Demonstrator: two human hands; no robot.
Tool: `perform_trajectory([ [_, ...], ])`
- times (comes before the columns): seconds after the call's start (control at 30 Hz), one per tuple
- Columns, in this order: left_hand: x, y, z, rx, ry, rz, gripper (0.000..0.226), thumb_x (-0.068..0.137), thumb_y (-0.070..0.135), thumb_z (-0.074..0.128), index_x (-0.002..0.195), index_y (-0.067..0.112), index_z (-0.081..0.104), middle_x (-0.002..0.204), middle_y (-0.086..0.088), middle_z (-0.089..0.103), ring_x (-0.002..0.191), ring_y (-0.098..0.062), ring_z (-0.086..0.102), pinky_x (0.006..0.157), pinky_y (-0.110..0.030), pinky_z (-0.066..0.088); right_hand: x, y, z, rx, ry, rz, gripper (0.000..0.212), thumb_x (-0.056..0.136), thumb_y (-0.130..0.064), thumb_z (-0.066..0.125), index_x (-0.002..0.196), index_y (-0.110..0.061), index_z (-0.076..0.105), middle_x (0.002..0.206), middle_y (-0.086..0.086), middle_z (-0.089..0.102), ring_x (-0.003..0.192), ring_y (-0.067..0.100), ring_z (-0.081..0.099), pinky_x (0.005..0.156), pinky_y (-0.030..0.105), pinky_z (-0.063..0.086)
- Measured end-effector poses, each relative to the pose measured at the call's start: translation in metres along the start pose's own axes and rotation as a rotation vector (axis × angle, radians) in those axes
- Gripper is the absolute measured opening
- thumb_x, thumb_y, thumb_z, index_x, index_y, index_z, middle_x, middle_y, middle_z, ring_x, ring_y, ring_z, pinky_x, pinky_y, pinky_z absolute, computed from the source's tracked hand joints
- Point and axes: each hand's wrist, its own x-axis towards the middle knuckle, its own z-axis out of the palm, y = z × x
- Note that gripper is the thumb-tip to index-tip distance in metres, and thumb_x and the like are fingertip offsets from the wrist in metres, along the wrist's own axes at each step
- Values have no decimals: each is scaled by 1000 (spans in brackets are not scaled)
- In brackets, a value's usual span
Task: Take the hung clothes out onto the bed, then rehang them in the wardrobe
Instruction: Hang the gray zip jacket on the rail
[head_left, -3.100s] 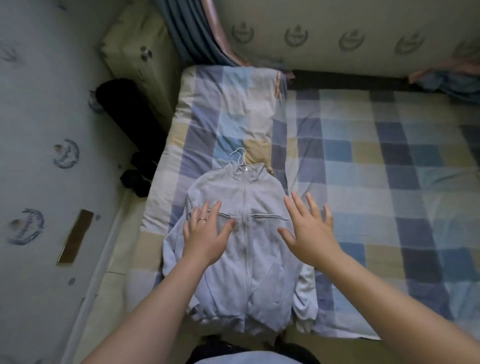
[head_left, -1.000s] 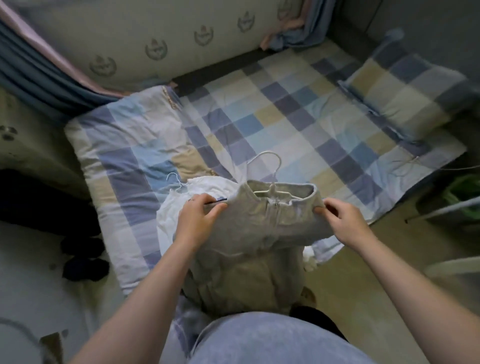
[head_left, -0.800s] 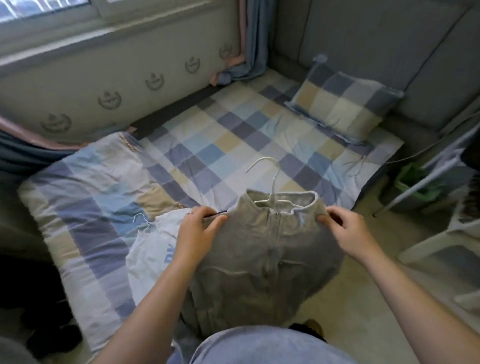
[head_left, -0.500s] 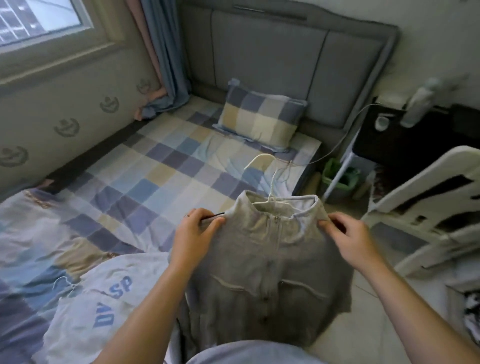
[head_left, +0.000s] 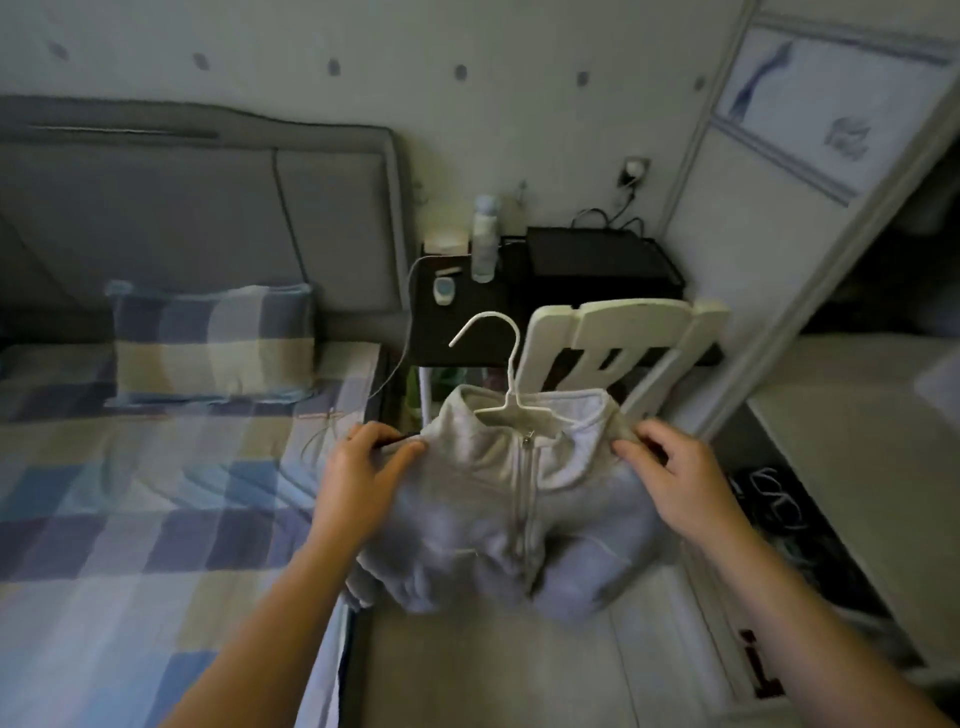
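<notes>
A checked pillow (head_left: 213, 345) in blue, grey and beige leans against a grey padded headboard (head_left: 208, 208). Beside it stands a dark side table (head_left: 467, 332). On the table are 1 clear plastic bottle (head_left: 484, 239), upright, a small round white-and-blue device (head_left: 444, 291) and a black box (head_left: 597, 257). A white cable (head_left: 410, 312) runs down from the tabletop. A plug sits in the wall socket (head_left: 635, 169) above. A white slatted chair (head_left: 623, 332) stands in front of the table.

white chair (head_left: 623, 325) just ahead, bed (head_left: 130, 493) left, wardrobe door (head_left: 779, 234) right, bare floor (head_left: 467, 670) between
</notes>
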Motion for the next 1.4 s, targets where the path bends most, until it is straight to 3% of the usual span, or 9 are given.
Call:
perform_trajectory([
  [0.17,96,46,68,-98,-141,178,16,88,43,67,99,33,61,96,15,57,91,-3,57,75,-17,42,30,22,-53,-36,230,81,24,93,-23,63,72,-12,57,63,5,56,61,22,56,56,35,43],
  [0.3,173,90,124,-187,-265,291,13,89,42,67,98,35,60,100,13,58,94,-5,57,80,-23,48,59,28,-94,-62,387,155,22,94,-23,62,73,-19,58,63,-3,56,58,10,51,58,30,42],
  [0.4,225,129,166,-235,-367,399,16,89,44,66,100,33,62,99,13,59,91,-4,58,79,-23,50,78,22,-126,-135,507,203,22,94,-24,61,79,-8,61,70,11,59,67,28,56,64,42,46],
  [0.6,293,217,236,-383,-561,567,16,86,43,71,94,29,67,94,11,64,89,0,60,79,-25,50,101,7,-185,-380,726,299,15,91,-32,64,79,-24,65,68,-6,61,66,7,58,59,20,45],
  [0.7,309,274,268,-464,-611,668,12,87,36,72,87,25,67,88,9,64,86,-2,60,78,-23,48,105,-2,-222,-507,849,330,12,92,-35,62,80,-32,64,69,-13,61,67,1,58,59,14,41],
  [0.8,318,336,300,-522,-645,761,12,88,33,71,86,22,65,89,6,63,85,-2,59,75,-20,44,102,-10,-263,-634,946,351,18,92,-36,62,84,-20,69,71,-8,64,66,6,59,59,26,45],
  [0.9,318,401,328,-580,-687,841,16,92,34,66,87,19,61,89,4,60,82,-3,56,69,-16,40,97,-24,-305,-724,1015,359,22,93,-35,62,78,-19,65,63,-5,59,63,9,57,56,26,40],
  [1.1,309,542,370,-721,-697,990,20,95,40,58,88,21,56,86,1,58,77,-11,57,67,-31,45,86,-51,-400,-874,1162,371,29,92,-41,60,72,-20,62,61,-5,57,60,9,54,61,42,47],
  [1.4,298,727,402,-872,-656,1157,21,96,31,60,85,12,56,81,-4,59,74,-14,56,62,-27,38,78,-106,-514,-1148,1250,390,36,91,-48,56,69,-19,53,58,-2,53,60,15,54,61,46,48],
])
